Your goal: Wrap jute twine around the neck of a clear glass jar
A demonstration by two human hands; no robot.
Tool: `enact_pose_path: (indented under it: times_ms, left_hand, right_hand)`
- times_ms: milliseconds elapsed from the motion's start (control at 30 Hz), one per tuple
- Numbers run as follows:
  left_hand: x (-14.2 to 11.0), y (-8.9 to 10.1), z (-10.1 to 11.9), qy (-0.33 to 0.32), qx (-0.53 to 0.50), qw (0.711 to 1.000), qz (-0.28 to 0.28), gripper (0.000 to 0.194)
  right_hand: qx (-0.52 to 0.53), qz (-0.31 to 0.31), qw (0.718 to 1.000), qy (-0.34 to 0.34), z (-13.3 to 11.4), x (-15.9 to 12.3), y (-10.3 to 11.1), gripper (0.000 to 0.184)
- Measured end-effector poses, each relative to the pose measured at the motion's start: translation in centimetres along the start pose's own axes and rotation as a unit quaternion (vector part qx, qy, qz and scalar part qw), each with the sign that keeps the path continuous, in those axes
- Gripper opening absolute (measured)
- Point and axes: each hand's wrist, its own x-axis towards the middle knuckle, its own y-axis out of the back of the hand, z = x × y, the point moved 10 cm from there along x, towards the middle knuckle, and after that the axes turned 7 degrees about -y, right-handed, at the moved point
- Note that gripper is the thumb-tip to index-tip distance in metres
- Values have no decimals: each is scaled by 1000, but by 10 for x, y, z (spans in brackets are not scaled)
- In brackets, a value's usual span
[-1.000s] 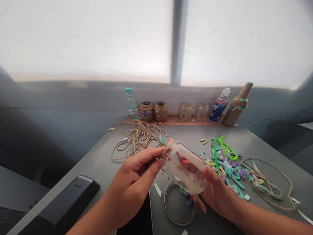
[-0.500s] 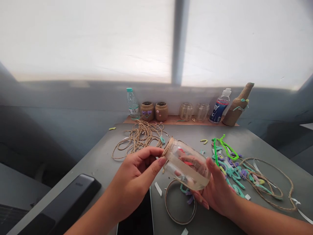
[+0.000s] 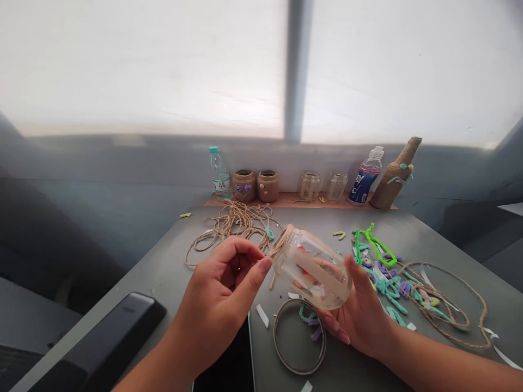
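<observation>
A clear glass jar (image 3: 316, 269) lies tilted in my right hand (image 3: 359, 310), its mouth toward the upper left; the fingers cradle its base from below and the thumb rests at its side. Jute twine (image 3: 283, 242) is wound around the jar's neck. My left hand (image 3: 231, 294) pinches a strand of this twine between thumb and fingertips, just left of the neck. A strip of tape shows along the jar's side. Under the jar, a roll of tape (image 3: 279, 354) lies flat on the grey table (image 3: 163, 269).
A twine heap (image 3: 241, 220) lies behind my left hand. Colourful pipe-cleaner pieces (image 3: 388, 280) spread at right. Along the back stand twine-wrapped jars (image 3: 267, 188), glass jars (image 3: 310, 188), a water bottle (image 3: 220, 177), a blue-labelled bottle (image 3: 365, 179) and a wrapped bottle (image 3: 392, 182). A black device (image 3: 118, 332) sits front left.
The jar has turned in my right hand, so the tape strip shows at a different place. My left hand has drawn slightly left, away from the neck, stretching the twine strand.
</observation>
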Motion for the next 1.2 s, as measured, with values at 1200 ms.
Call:
enact_pose_path:
  times_ms: [1200]
  left_hand:
    - [-4, -15, -9, 1, 104, 990, -97, 30]
  right_hand:
    - [80, -67, 991, -84, 7, -3, -15, 84]
